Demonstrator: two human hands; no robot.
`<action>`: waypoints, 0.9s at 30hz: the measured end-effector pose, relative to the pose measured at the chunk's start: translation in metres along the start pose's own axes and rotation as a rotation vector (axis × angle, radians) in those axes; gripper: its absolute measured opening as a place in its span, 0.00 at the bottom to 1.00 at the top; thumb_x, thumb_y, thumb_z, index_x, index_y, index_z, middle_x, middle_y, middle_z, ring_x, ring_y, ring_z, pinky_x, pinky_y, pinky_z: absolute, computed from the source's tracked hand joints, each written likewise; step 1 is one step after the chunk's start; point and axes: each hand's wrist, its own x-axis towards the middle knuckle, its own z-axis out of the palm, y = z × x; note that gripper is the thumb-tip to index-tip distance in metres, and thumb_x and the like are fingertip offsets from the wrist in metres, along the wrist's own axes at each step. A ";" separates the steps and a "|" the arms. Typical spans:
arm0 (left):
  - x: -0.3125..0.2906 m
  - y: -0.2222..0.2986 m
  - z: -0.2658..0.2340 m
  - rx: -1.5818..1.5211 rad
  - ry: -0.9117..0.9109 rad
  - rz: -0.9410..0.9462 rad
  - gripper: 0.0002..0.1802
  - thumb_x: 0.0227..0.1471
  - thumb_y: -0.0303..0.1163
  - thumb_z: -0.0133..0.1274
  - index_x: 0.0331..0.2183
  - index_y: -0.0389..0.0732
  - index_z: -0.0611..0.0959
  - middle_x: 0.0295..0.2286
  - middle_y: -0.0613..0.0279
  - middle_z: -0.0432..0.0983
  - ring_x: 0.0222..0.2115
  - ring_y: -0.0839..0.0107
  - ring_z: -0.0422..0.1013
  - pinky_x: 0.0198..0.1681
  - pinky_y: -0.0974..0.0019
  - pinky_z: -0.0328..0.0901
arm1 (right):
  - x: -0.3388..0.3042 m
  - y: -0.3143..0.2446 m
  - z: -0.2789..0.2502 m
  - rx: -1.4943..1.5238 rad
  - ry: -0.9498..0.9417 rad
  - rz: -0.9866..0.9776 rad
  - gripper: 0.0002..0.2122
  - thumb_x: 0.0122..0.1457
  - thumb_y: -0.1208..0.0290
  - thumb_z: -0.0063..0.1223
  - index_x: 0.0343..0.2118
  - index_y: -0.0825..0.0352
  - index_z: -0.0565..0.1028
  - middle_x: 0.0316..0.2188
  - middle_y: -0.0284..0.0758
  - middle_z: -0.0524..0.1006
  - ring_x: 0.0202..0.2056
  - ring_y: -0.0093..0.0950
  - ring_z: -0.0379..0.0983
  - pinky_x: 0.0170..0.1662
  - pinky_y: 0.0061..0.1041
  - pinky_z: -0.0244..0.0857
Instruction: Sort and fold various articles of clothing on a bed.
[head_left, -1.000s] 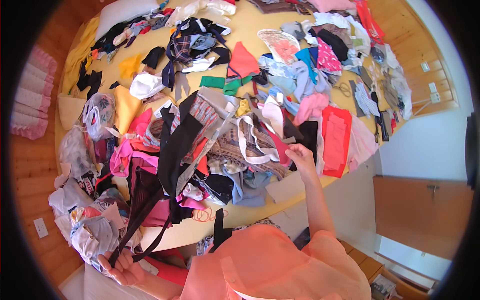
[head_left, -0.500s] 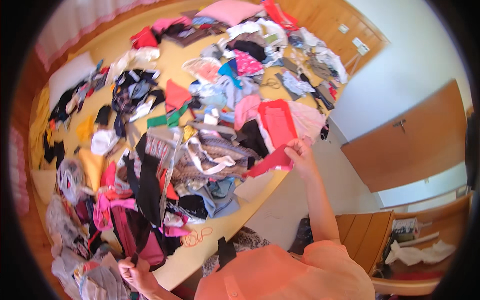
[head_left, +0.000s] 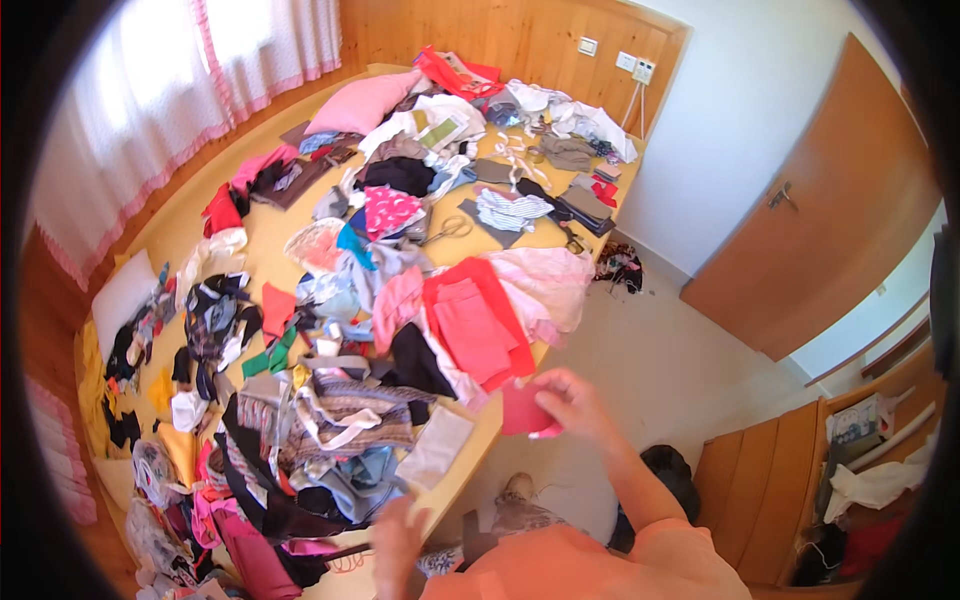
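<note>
Right hand (head_left: 575, 405) pinching a small dark-red cloth piece (head_left: 521, 411), just this side of the bright-red folded cloth (head_left: 470, 330)! Left hand (head_left: 398, 545) is blurred, its grip impossible to tell. Pale-pink thin fabric (head_left: 545, 285) crowds the bright-red cloth's right, crumpled black fabric (head_left: 415, 362) its left.

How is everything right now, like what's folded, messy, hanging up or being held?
Right hand: closed on a piece of cloth
Dark red cloth: held in the fingers
Left hand: blurred, its grip unclear
Coral-red cloth: folded, lying flat
Pink pillow: lying down
White strap: loose, curved over patterned cloth
Curtains: hanging, lit from behind
Brown door: open or shut, can't tell
</note>
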 end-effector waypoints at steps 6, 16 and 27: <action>0.064 0.117 0.135 -1.404 -0.937 0.139 0.42 0.39 0.59 0.45 0.49 0.38 0.60 0.46 0.59 0.59 0.48 0.65 0.55 0.49 0.64 0.52 | -0.011 0.009 -0.026 -0.100 -0.114 -0.163 0.07 0.50 0.78 0.45 0.33 0.70 0.65 0.26 0.30 0.69 0.27 0.16 0.67 0.27 0.14 0.64; 0.185 0.190 0.180 -2.240 -0.593 0.003 0.30 0.47 0.47 0.41 0.49 0.42 0.57 0.49 0.58 0.52 0.50 0.62 0.50 0.52 0.54 0.47 | 0.006 0.051 -0.115 0.218 0.151 -0.026 0.04 0.50 0.80 0.45 0.29 0.68 0.64 0.24 0.28 0.66 0.27 0.12 0.62 0.30 0.11 0.58; 0.305 0.202 0.191 -2.396 -0.216 -0.216 0.28 0.49 0.36 0.40 0.51 0.42 0.53 0.51 0.62 0.51 0.53 0.65 0.47 0.53 0.53 0.44 | 0.124 0.081 -0.193 0.111 -0.038 0.184 0.04 0.51 0.78 0.45 0.29 0.67 0.64 0.26 0.26 0.66 0.28 0.13 0.61 0.31 0.12 0.57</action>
